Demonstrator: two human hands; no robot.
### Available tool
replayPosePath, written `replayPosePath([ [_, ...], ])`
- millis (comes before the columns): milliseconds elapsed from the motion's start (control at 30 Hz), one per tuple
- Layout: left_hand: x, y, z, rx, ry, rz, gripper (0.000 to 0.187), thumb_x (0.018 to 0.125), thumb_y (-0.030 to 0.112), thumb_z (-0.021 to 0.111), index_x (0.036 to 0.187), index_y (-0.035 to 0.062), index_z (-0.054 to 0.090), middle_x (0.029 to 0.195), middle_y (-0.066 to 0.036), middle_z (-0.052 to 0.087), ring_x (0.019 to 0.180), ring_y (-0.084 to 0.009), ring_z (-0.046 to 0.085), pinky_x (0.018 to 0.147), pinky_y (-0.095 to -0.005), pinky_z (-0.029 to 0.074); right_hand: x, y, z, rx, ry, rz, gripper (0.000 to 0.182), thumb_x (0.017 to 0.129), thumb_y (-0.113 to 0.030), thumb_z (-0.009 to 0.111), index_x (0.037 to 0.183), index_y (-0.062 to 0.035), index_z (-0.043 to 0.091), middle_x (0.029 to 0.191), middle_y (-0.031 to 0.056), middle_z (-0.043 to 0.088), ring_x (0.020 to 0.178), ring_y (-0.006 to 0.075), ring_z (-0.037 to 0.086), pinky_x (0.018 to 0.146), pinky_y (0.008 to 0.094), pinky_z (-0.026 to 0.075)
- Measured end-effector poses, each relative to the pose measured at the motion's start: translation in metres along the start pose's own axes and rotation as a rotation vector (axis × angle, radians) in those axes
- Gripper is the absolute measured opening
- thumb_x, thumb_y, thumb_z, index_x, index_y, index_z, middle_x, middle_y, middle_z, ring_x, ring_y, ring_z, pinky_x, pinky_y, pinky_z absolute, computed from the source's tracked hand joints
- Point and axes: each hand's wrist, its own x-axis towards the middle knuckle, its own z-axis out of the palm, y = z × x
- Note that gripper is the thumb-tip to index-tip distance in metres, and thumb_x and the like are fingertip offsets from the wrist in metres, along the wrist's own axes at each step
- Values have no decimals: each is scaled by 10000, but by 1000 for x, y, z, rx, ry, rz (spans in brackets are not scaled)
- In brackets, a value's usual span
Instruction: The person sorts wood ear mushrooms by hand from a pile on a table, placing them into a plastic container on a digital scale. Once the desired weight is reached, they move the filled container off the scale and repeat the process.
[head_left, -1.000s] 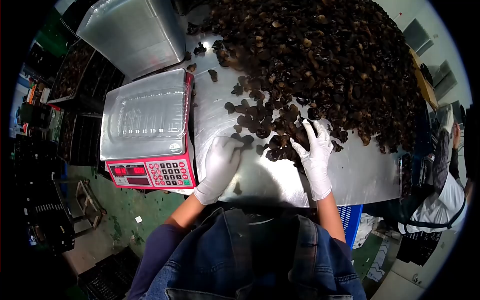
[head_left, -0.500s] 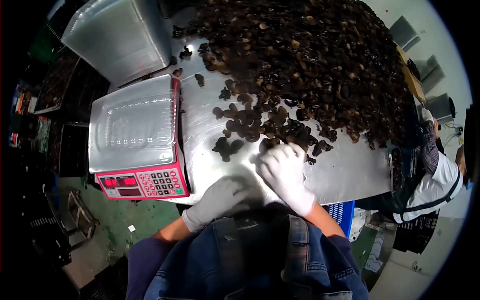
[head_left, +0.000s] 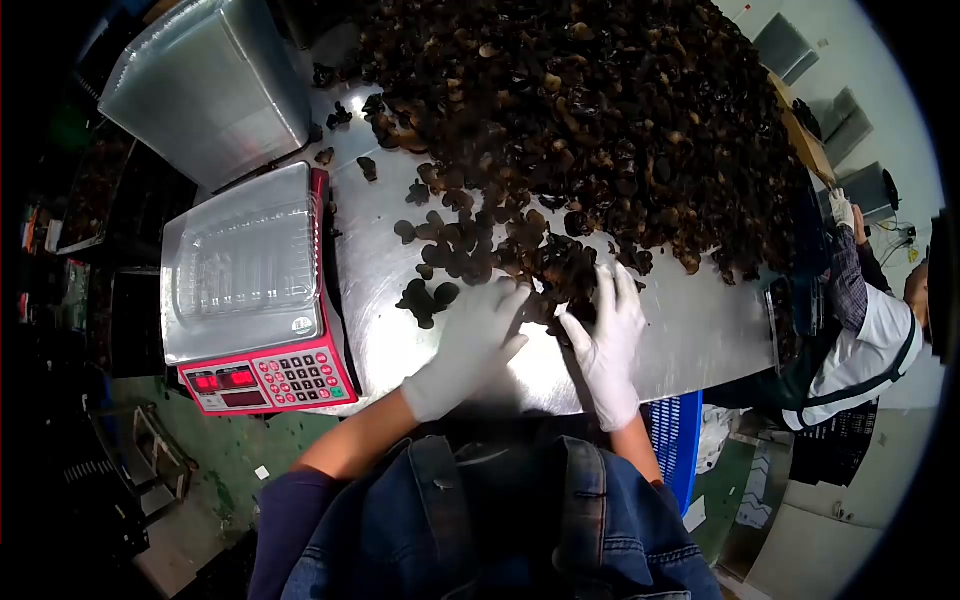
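Observation:
A broad heap of dark brown, wet-looking pieces like mushrooms [head_left: 600,140] covers the far part of the metal table [head_left: 380,330]. My left hand [head_left: 470,345], in a white glove, is at the near edge of the loose pieces, its fingers stretched forward and slightly blurred. To its right my right hand [head_left: 608,345], gloved too, has thumb and fingers apart, with its fingertips touching the dark pieces between the hands. A red scale [head_left: 270,385] stands on the left, bearing a clear plastic tray [head_left: 240,270].
Stacked clear plastic containers [head_left: 210,95] stand behind the scale. Below the table's edge is a blue crate [head_left: 675,450]. At the right, a person in a white top and dark apron [head_left: 865,350] stands at the table. Dark crates [head_left: 110,200] are at the left.
My left hand has moved forward and right to the pieces. The right hand's curled fingers have spread and extended forward. The view has shifted slightly.

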Motion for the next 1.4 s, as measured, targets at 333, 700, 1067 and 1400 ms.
replayPosePath([
  [333, -22, 0, 8, 206, -93, -38, 975, 704, 304, 775, 1481, -51, 304, 1394, -220, 445, 1311, -371, 412, 1096, -484, 308, -21, -21, 30, 45, -197, -344, 562, 733, -267, 790, 1258, -174, 614, 1300, 47, 551, 1244, 233, 502, 1086, 488, 287],
  [700, -43, 0, -11, 161, -13, -103, 919, 730, 278, 783, 1474, -31, 340, 1419, -209, 433, 1338, -381, 397, 1090, -478, 308, 99, 106, 41, -577, -144, -224, 15, 765, -120, 655, 756, -114, 666, 712, 49, 625, 691, 230, 611, 704, 404, 413],
  [1067, -51, -29, -34, -36, 189, -415, 788, 829, 90, 710, 1478, -60, 289, 1441, -270, 392, 1319, -405, 407, 1100, -450, 345, -37, 120, -90, -548, -435, -86, 182, 720, -218, 725, 875, -123, 718, 800, 118, 679, 713, 324, 664, 790, 465, 495],
  [1400, 7, -22, -12, 169, 253, -32, 325, 778, 73, 649, 1092, 125, 717, 1102, -91, 609, 1078, -304, 536, 899, -434, 443, -27, 29, -52, -227, -17, -88, 175, 811, -59, 702, 971, -128, 708, 872, 68, 663, 809, 280, 637, 776, 396, 463],
])
